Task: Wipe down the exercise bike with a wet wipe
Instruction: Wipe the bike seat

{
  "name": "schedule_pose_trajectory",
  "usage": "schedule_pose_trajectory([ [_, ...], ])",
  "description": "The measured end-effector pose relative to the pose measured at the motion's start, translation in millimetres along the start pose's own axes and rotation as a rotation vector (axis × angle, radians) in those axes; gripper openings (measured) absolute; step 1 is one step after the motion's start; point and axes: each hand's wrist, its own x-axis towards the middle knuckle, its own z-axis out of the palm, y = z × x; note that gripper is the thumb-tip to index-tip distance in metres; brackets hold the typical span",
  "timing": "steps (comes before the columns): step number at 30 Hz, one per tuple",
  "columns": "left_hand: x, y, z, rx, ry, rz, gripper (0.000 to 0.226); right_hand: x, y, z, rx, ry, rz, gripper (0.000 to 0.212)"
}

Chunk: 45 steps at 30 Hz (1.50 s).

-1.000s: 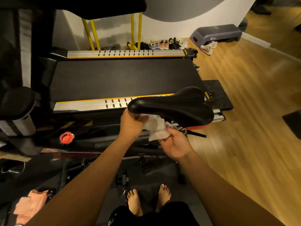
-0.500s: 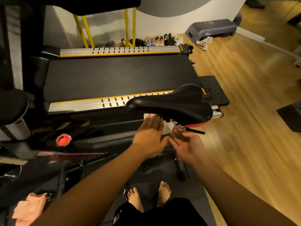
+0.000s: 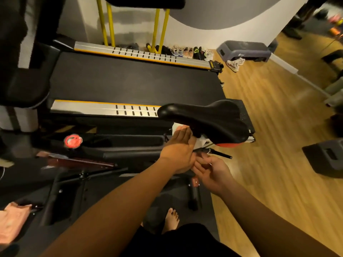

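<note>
Left hand point(image 3: 179, 148), frame centre: fingers straight and together, flat against a crumpled white wet wipe point(image 3: 201, 142), pressing it to the underside of the black padded bike saddle point(image 3: 207, 118). No curl round it. Right hand point(image 3: 211, 172), just below and right of the left: palm up, fingers loosely spread, holding nothing, fingertips near the left wrist. Wipe shows white above and to the right of the left fingers, tucked under the saddle nose.

Saddle has a red-orange rear underside point(image 3: 228, 145). Blurred red round knob point(image 3: 73, 140) at centre left on the dark bike frame. Behind the saddle, a black treadmill belt point(image 3: 130, 82) with silver, yellow-edged side rails. Yellow metal posts point(image 3: 160, 28) and a row of shoes point(image 3: 187, 51) along the white wall at the top. Grey step platform point(image 3: 245, 51) at upper right. Light wooden plank floor point(image 3: 278, 130) fills the right side. Bare foot point(image 3: 171, 219) on a dark floor mat point(image 3: 206, 216) at lower centre. Pink cloth point(image 3: 11, 222) at lower left.
</note>
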Motion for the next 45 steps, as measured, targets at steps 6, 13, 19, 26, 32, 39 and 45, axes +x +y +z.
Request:
schedule_pose_trajectory([
  [6, 6, -1, -6, 0.035, 0.085, -0.111, 0.073, -7, -1, -12, -0.142, -0.005, 0.007, 0.039],
  [13, 0, 0, 7, 0.081, 0.161, -0.119, 0.074, -4, 4, -23, -0.219, -0.019, 0.071, 0.046],
  [19, -14, 38, 28, 0.082, 0.219, -0.242, 0.070, -6, -9, -38, -0.215, -0.086, 0.038, 0.042],
  [26, 25, 140, 56, -0.202, 0.190, -0.482, 0.090, -3, -44, -108, -0.179, -0.094, 0.077, 0.045],
  [32, 65, 194, 67, -0.743, 0.376, -0.472, 0.095, 2, -82, -200, -0.075, -0.002, 0.064, 0.027],
  [39, 87, 210, 89, 0.071, 0.245, -0.506, 0.096, -9, -119, -267, -0.066, -0.029, -0.021, 0.039],
  [45, 101, 209, 74, 0.260, 0.148, -0.442, 0.095, -9, -119, -287, -0.108, -0.089, -0.056, 0.042],
])
